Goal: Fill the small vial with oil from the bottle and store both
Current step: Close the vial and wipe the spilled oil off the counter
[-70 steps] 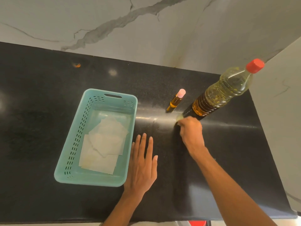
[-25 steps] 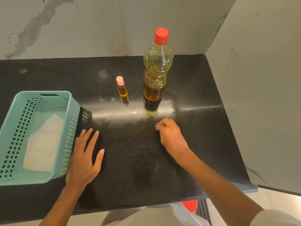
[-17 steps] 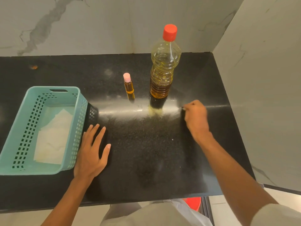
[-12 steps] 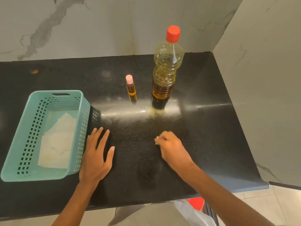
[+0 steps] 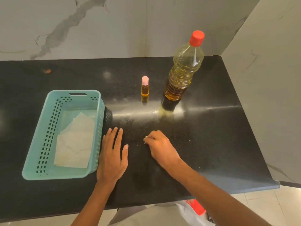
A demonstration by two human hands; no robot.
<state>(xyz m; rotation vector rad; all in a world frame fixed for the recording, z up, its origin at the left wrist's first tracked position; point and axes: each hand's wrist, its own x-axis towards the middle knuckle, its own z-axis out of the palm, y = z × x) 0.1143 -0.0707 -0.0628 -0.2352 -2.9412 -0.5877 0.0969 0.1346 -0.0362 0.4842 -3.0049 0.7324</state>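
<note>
A tall oil bottle with a red cap stands upright at the back right of the black counter. To its left stands the small vial, pink-capped and holding amber oil. My left hand lies flat on the counter, fingers straight, beside the basket's right wall. My right hand rests on the counter in front of the bottle. Its fingers are curled and pinch a small white scrap, of which only a tip shows. Neither hand touches the bottle or the vial.
A teal perforated basket sits at the left with pale paper sheets lying in it. Marble walls close the back and the right side. An oily smear shines at the bottle's base. The counter's front edge is near my body.
My right hand swept from in front of the bottle out to its right, then back to the middle of the counter. My left hand stayed flat by the basket.
</note>
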